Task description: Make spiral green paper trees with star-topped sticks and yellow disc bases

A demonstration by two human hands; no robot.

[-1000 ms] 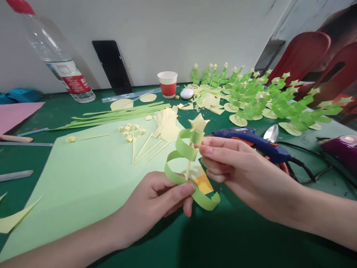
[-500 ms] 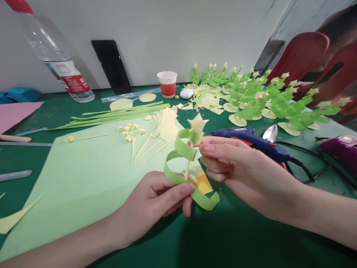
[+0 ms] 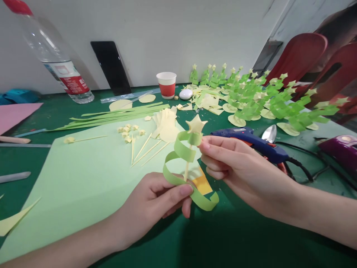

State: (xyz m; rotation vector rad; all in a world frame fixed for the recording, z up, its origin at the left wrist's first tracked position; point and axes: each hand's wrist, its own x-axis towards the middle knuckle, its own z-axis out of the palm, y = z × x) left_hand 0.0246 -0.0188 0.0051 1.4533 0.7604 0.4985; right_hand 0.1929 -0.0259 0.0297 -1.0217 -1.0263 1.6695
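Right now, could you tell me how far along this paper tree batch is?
Done: many finished trees stand beside the glue gun. In hand: left hand holds one tree by its base; right hand pinches the top loop. Left: loose stars, sticks and strips.

Reaching in from lower left, left hand (image 3: 156,203) pinching with thumb and fingers curled; right hand (image 3: 237,171) coming from the right, fingertips (image 3: 205,146) pinching together above it.
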